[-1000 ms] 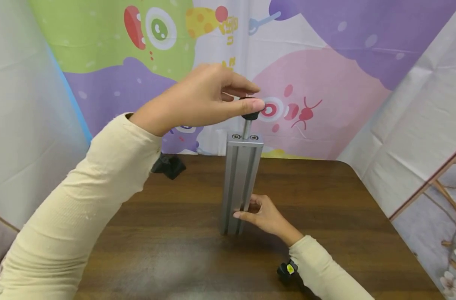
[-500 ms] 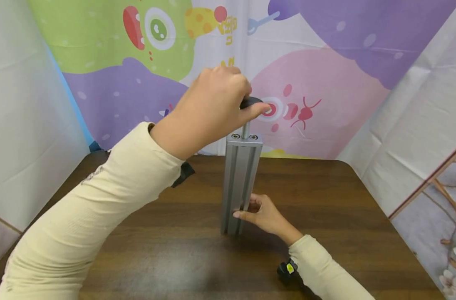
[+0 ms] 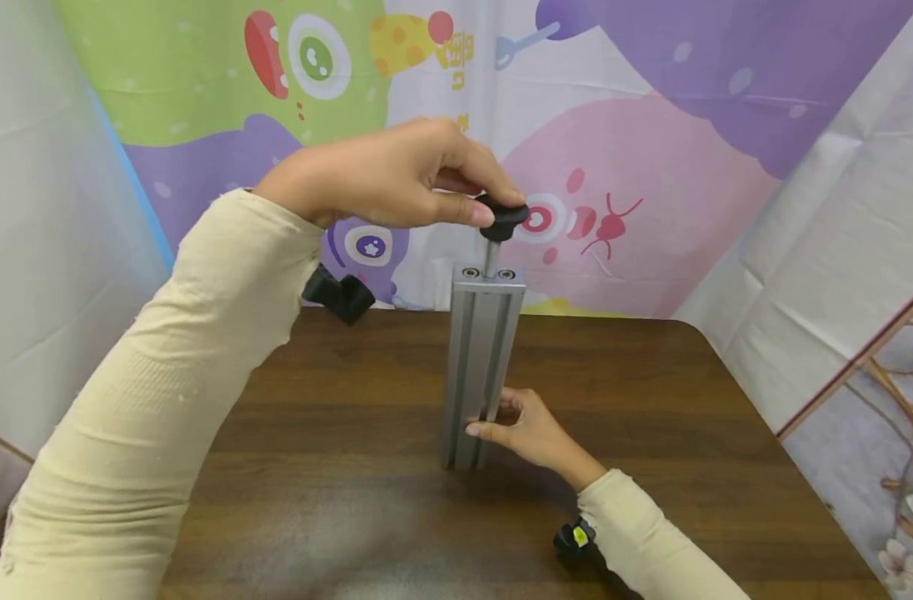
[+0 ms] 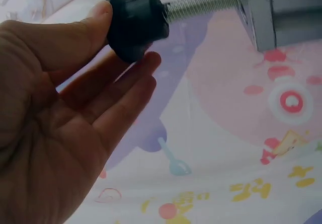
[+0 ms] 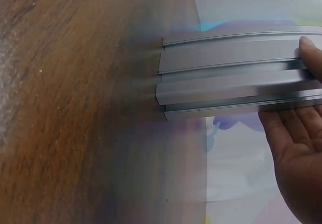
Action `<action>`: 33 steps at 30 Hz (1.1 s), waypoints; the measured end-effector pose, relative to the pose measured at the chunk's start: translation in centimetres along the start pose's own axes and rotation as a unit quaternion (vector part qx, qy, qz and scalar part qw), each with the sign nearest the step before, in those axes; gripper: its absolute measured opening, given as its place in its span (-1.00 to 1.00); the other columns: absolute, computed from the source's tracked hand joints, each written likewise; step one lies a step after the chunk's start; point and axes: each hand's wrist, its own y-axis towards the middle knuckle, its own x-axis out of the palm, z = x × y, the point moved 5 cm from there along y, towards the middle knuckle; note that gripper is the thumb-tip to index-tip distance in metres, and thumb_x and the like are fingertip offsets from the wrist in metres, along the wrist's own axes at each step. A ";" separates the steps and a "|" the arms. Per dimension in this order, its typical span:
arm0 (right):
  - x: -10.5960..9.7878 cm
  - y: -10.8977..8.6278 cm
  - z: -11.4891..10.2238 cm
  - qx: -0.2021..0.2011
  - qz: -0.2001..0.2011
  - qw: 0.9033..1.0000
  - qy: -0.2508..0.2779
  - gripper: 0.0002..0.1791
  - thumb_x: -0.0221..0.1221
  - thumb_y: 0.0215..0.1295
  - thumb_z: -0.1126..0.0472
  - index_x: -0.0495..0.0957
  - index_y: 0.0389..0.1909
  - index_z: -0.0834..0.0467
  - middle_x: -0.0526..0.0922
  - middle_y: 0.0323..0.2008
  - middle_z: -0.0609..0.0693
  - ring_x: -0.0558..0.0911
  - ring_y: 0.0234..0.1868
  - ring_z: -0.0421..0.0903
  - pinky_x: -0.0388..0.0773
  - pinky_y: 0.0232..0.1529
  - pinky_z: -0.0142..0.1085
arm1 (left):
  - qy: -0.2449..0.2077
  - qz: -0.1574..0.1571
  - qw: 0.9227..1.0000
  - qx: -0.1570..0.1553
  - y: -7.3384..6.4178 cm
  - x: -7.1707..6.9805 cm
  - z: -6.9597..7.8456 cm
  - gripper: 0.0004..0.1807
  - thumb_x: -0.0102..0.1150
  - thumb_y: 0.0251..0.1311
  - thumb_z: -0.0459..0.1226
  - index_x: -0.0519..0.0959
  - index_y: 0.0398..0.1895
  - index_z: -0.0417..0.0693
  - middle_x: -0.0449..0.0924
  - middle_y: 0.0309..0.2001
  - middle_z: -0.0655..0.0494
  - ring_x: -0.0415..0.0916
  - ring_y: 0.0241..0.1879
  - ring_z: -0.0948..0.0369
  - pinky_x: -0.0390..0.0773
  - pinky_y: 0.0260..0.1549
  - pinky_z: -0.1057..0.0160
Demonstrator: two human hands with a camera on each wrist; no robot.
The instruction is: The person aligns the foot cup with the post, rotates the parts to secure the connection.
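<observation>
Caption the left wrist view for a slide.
Left hand pinches the black knob of a threaded rod extending from a metal end plate.

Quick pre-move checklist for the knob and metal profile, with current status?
1. Metal profile standing upright on the table: ok.
2. Right hand holding the profile near its base: ok.
3. Left hand gripping the black knob: ok, thumb and finger on it.
4. Threaded rod entering the end plate: ok.
5. Knob flush with the plate: not ok, rod exposed between.
6. Plate screws tight: cannot tell.
</observation>
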 end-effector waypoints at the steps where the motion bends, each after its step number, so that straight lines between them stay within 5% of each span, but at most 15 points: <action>1: 0.0 0.0 0.0 0.001 -0.001 1.000 0.001 -0.75 0.34 0.16 0.26 0.64 -0.15 0.25 0.73 -0.24 0.06 0.69 -0.22 -0.16 0.61 -0.16 -0.30 | -0.003 -0.007 1.000 0.002 0.1 0.0 -0.1 -0.68 0.07 0.28 -0.48 0.57 0.09 -0.26 0.58 0.07 -0.02 0.52 0.08 0.21 0.46 0.11 0.35; 10: 0.1 -0.1 -0.2 -0.002 -0.008 1.000 0.010 -0.75 0.32 0.18 0.26 0.63 -0.14 0.26 0.73 -0.24 0.09 0.69 -0.23 -0.14 0.62 -0.17 -0.29 | -0.032 -0.007 0.999 -0.019 -0.3 0.2 -0.2 -0.64 0.05 0.31 -0.46 0.52 0.16 -0.23 0.52 0.17 0.01 0.52 0.12 0.24 0.47 0.10 0.34; 14: 0.1 -0.1 -0.3 -0.002 -0.006 1.000 0.012 -0.75 0.32 0.17 0.27 0.62 -0.14 0.27 0.72 -0.23 0.10 0.69 -0.23 -0.15 0.62 -0.18 -0.29 | -0.012 0.051 0.998 -0.029 -0.7 0.5 0.1 -0.51 0.18 0.28 -0.29 0.43 0.26 -0.22 0.47 0.24 0.03 0.45 0.19 0.25 0.44 0.13 0.35; 16: 0.2 -0.1 -0.4 -0.004 -0.007 1.000 0.015 -0.75 0.32 0.17 0.28 0.62 -0.14 0.27 0.72 -0.23 0.11 0.69 -0.23 -0.14 0.62 -0.18 -0.29 | 0.051 0.108 0.992 -0.035 -0.9 0.6 0.3 -0.46 0.25 0.23 -0.13 0.47 0.22 -0.19 0.53 0.17 0.06 0.50 0.13 0.27 0.47 0.08 0.37; 19: 0.2 -0.1 -0.4 -0.007 -0.008 1.000 0.019 -0.75 0.32 0.16 0.30 0.62 -0.14 0.28 0.72 -0.23 0.11 0.69 -0.23 -0.13 0.62 -0.19 -0.28 | 0.172 0.198 0.964 -0.037 -1.3 1.2 0.9 -0.47 0.25 0.16 0.08 0.62 -0.09 -0.22 0.66 -0.20 0.02 0.59 -0.23 0.21 0.52 -0.18 0.35; 22: 0.2 -0.1 -0.3 -0.005 -0.009 1.000 0.020 -0.76 0.32 0.16 0.32 0.62 -0.14 0.27 0.72 -0.24 0.11 0.69 -0.24 -0.15 0.63 -0.20 -0.29 | 0.287 0.274 0.918 -0.026 -1.6 2.1 1.5 -0.40 0.23 0.10 0.20 0.59 -0.42 -0.23 0.54 -0.52 0.03 0.42 -0.52 0.15 0.42 -0.46 0.28; 25: 0.1 0.0 -0.2 -0.002 -0.007 1.000 0.018 -0.77 0.31 0.16 0.35 0.62 -0.14 0.28 0.72 -0.24 0.12 0.68 -0.25 -0.17 0.62 -0.22 -0.31 | 0.350 0.314 0.882 -0.030 -1.6 2.8 2.0 -0.35 0.20 0.08 0.25 0.48 -0.57 -0.21 0.37 -0.63 0.04 0.29 -0.63 0.14 0.34 -0.61 0.26; 27: 0.2 0.0 -0.3 0.003 -0.007 1.000 0.018 -0.78 0.30 0.16 0.38 0.62 -0.15 0.30 0.72 -0.24 0.14 0.68 -0.26 -0.20 0.62 -0.22 -0.31 | 0.376 0.325 0.866 -0.044 -1.4 3.0 2.2 -0.34 0.18 0.09 0.26 0.43 -0.62 -0.19 0.32 -0.64 0.05 0.28 -0.66 0.13 0.36 -0.67 0.24; 29: 0.2 0.0 -0.4 0.008 -0.007 1.000 0.018 -0.78 0.29 0.16 0.41 0.61 -0.15 0.33 0.71 -0.23 0.17 0.68 -0.26 -0.22 0.62 -0.23 -0.32 | 0.386 0.320 0.863 -0.059 -1.3 3.1 2.3 -0.35 0.16 0.12 0.24 0.36 -0.66 -0.16 0.28 -0.64 0.05 0.26 -0.68 0.12 0.35 -0.70 0.23; 30: 0.2 0.0 -0.5 0.009 -0.008 1.000 0.020 -0.78 0.28 0.16 0.42 0.61 -0.15 0.34 0.71 -0.22 0.19 0.68 -0.27 -0.22 0.62 -0.23 -0.32 | 0.380 0.314 0.868 -0.064 -1.1 3.0 2.2 -0.37 0.16 0.13 0.22 0.35 -0.67 -0.16 0.27 -0.64 0.06 0.25 -0.67 0.13 0.35 -0.69 0.24; 33: 0.3 -0.3 -1.8 0.008 -0.010 1.000 0.024 -0.79 0.28 0.15 0.44 0.61 -0.16 0.37 0.70 -0.23 0.23 0.68 -0.28 -0.24 0.62 -0.24 -0.33 | 0.322 0.281 0.902 -0.064 -0.9 2.6 2.0 -0.47 0.21 0.13 0.10 0.37 -0.66 -0.15 0.33 -0.60 0.07 0.28 -0.62 0.15 0.33 -0.64 0.28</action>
